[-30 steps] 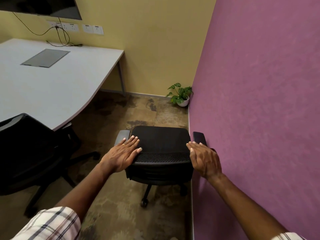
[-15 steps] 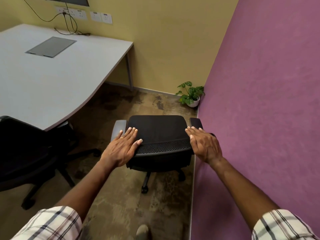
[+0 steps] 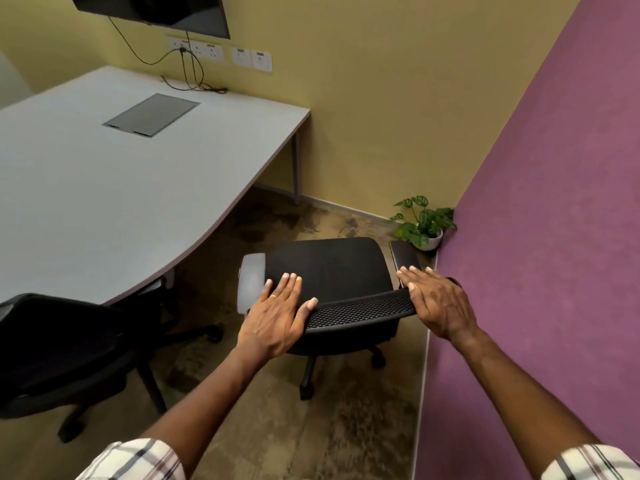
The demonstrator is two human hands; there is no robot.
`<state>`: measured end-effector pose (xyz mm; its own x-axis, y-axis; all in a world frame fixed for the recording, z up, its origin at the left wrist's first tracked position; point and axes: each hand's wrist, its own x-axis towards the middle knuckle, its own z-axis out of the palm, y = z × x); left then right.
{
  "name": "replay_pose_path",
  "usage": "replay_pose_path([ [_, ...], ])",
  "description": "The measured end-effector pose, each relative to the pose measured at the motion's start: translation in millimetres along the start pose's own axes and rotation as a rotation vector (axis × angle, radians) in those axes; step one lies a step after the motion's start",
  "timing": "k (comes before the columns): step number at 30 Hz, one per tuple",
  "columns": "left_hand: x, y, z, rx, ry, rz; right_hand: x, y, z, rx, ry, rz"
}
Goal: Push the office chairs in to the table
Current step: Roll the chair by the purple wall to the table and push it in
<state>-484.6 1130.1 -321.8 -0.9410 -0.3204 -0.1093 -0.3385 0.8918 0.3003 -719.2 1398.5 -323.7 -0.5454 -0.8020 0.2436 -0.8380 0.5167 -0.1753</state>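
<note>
Since the earlier frames we have walked the black mesh-backed office chair (image 3: pixel 332 271) further along the purple wall (image 3: pixel 554 237), and the wall-mounted screen (image 3: pixel 156 8) has come into view. Our left hand (image 3: pixel 277 317) lies flat over the left end of the backrest's top edge, fingers spread forward and thumb hooked along the mesh; our right hand (image 3: pixel 436 303) drapes the right end the same way. Neither is clenched: both press with open palms, which we judge suits steering a castored chair. It stands well apart from the curved grey-white table (image 3: pixel 121 188), its seat facing the yellow wall, its right armrest just beside the purple wall. It needs turning left toward the table edge. A second black chair (image 3: pixel 59 351) at our left already sits partly under the tabletop. A small potted plant (image 3: pixel 424 225) occupies the corner ahead.
</note>
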Motion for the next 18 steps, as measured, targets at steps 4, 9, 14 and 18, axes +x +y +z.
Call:
replay_pose_path([
  [4,40,-24,-21,-0.012,0.024,-0.073,74,10,10,0.014,-0.029,-0.041],
  [9,71,-35,-24,-0.014,0.028,-0.117,122,26,24,0.031,-0.033,-0.110],
  [14,108,-54,-34,-0.008,0.068,-0.210,202,43,40,0.055,-0.053,-0.224],
  [18,149,-56,-31,0.010,0.076,-0.309,265,68,64,0.083,-0.073,-0.300],
])
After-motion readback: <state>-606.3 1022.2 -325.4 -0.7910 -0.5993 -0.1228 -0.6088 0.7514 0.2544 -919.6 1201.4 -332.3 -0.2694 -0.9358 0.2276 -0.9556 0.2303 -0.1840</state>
